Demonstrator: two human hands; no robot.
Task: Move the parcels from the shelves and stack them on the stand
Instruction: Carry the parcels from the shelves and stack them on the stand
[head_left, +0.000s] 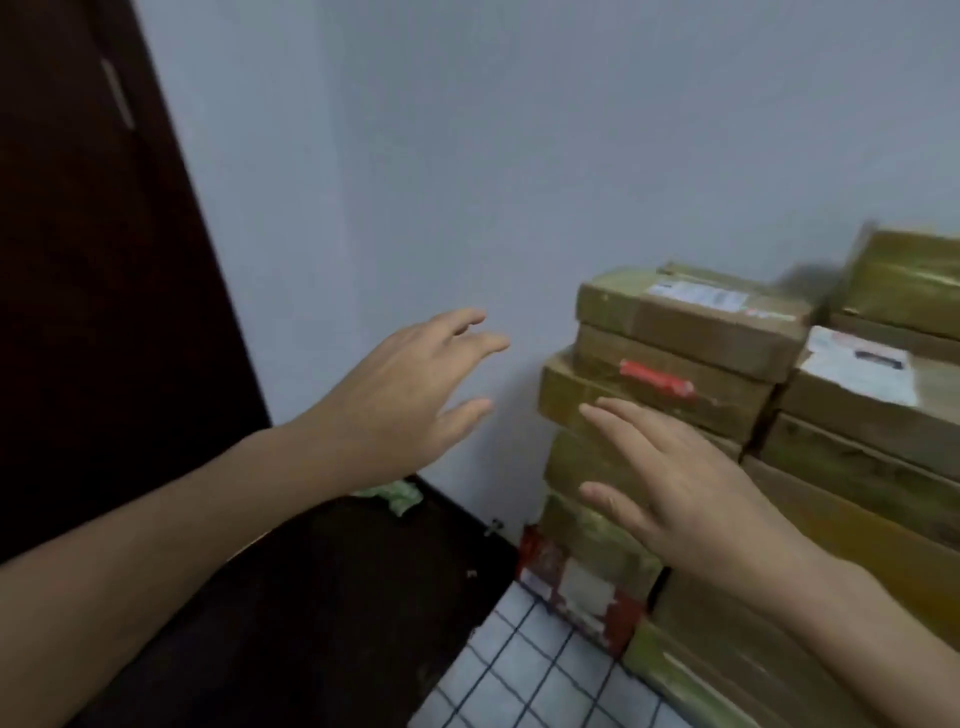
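Several brown cardboard parcels stand stacked against the wall at the right. The top parcel (696, 317) of the left stack carries a white label; the one below it (670, 389) has a strip of red tape. A second stack (872, 395) with a white label rises further right. My left hand (410, 384) hovers with spread fingers left of the stack, holding nothing. My right hand (680, 488) is held with straight fingers in front of the left stack's middle parcels; whether it touches them is unclear. The stack's lower parcels are partly hidden behind it.
A dark brown door (93, 260) fills the left side. A pale blue wall (467, 156) is behind the stacks. A red-and-white box (576, 587) sits at the stack's base on white tiled floor (524, 670). A crumpled green wrapper (395, 493) lies by the wall.
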